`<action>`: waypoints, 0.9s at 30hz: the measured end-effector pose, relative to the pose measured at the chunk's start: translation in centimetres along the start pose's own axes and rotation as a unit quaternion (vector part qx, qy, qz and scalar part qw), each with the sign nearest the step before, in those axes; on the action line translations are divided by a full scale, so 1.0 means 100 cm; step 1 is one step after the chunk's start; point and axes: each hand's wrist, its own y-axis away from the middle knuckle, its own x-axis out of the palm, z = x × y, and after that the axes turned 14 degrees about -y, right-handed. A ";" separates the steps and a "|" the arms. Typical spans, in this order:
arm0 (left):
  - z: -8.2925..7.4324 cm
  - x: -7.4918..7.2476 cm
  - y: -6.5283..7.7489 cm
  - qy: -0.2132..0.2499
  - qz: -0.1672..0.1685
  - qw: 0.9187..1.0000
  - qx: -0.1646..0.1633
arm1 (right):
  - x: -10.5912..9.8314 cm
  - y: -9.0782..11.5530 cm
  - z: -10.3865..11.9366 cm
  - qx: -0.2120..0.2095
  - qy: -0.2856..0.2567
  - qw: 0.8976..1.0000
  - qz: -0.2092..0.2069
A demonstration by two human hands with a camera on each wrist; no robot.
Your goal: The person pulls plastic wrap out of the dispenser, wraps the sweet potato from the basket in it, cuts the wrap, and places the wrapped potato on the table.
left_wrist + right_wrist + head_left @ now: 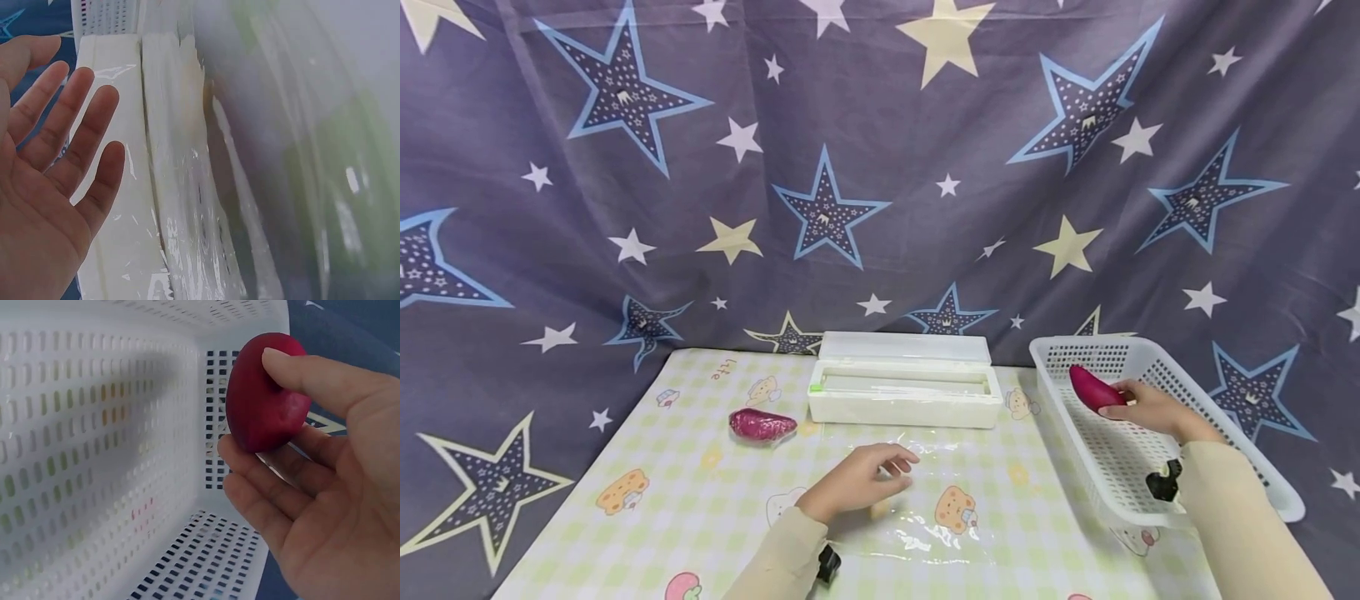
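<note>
My right hand (1153, 410) grips a red-purple sweet potato (1093, 392) over the white plastic basket (1093, 487). In the right wrist view the thumb lies on one side of the sweet potato (262, 400) and the fingers on the other. My left hand (861, 479), fingers relaxed and holding nothing, hovers over a clear sheet of cling film (917, 542) spread on the table. Behind the film stands a long white cling film box (902, 410) with its lid raised. A second sweet potato (763, 425), wrapped in shiny film, lies left of the box.
A checked tablecloth (647, 450) with cartoon prints covers the table. The basket's slotted walls rise at the table's right side. Directly behind the table hangs a dark curtain (880, 108) with stars. A black wrist camera (1163, 481) sits under the right sleeve.
</note>
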 end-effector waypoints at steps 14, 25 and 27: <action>0.007 -0.006 0.006 -0.011 -0.011 1.000 -0.002 | 0.008 0.005 0.037 -0.053 -0.018 0.998 0.005; 0.013 -0.017 0.013 -0.036 -0.026 0.999 -0.015 | 0.026 0.003 0.075 -0.105 -0.022 0.994 0.017; 0.013 -0.020 0.015 -0.037 -0.027 0.999 -0.020 | 0.031 0.002 0.081 -0.114 -0.023 0.993 0.021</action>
